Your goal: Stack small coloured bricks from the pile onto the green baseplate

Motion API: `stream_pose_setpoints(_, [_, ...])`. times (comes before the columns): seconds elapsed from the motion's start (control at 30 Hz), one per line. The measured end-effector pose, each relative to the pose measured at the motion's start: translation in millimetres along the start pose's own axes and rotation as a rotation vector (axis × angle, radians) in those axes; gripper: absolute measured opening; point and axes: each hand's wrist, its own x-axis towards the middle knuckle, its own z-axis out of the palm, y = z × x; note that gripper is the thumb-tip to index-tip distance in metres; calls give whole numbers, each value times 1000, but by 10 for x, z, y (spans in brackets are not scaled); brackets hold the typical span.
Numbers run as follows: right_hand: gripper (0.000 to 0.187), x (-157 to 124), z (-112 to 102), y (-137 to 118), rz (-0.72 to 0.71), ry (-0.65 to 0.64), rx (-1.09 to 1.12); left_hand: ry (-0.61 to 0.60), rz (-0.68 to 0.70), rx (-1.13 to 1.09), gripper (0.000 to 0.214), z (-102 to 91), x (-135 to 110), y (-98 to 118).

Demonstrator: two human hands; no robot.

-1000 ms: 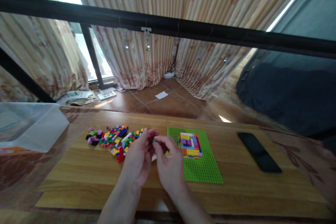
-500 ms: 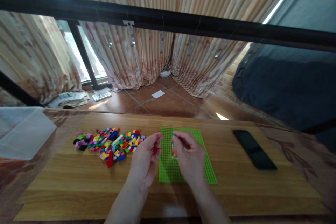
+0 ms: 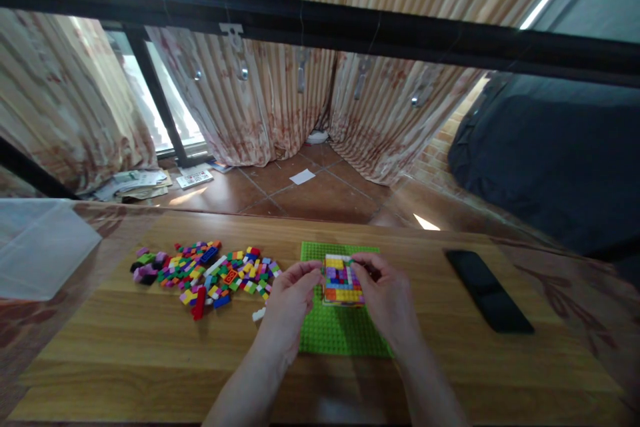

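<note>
A square build of toy bricks [image 3: 341, 280] in yellow, white, orange, blue and purple stands on a green studded baseplate [image 3: 345, 333]. My left hand [image 3: 295, 297] is at the build's left side, thumb and fingers pinched together. Whatever they may hold is hidden. Over the upper right corner of the build, my right hand [image 3: 385, 287] pinches a small green brick [image 3: 351, 261] at its fingertips. The right fingers cover part of the build's right side.
Loose coloured bricks [image 3: 220, 273] lie heaped to the left on the wooden table [image 3: 150, 360]. A white brick [image 3: 259, 314] lies near my left wrist. To the right is a black phone [image 3: 487, 290]. A translucent plastic bin [image 3: 45, 247] stands at the far left.
My right hand has moved right, uncovering the brick build. The left hand's fingers have come to the build's left edge; the red piece seen in that hand no longer shows.
</note>
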Motion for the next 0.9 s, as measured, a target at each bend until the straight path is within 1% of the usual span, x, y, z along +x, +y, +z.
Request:
stream_pose_setpoints(0.07, [20, -1, -11, -15, -57, 1, -114, 1, 12, 21, 23, 16, 10, -18])
stream_pose_setpoints(0.13, [20, -2, -11, -20, -113, 4, -179, -4, 38, 36, 21, 32, 24, -42])
stream_pose_setpoints(0.3, [21, -4, 51, -9, -221, 16, -208, -46, 111, 78, 21, 58, 70, -131])
stream_pose_setpoints(0.47, [23, 4, 102, 0, -270, 8, -232, -49, 125, 144, 22, 45, 98, -191])
stream_pose_setpoints(0.7, [21, -5, 105, -9, -219, 40, -284, -60, 117, 190, 23, 44, 113, -196])
stream_pose_setpoints(0.83, [21, -10, 79, -8, -138, 62, -249, -53, 120, 191, 22, 56, 99, -181])
stream_pose_setpoints(0.9, [23, -6, 60, -3, -94, 99, -222, -48, 120, 183, 22, 59, 96, -181])
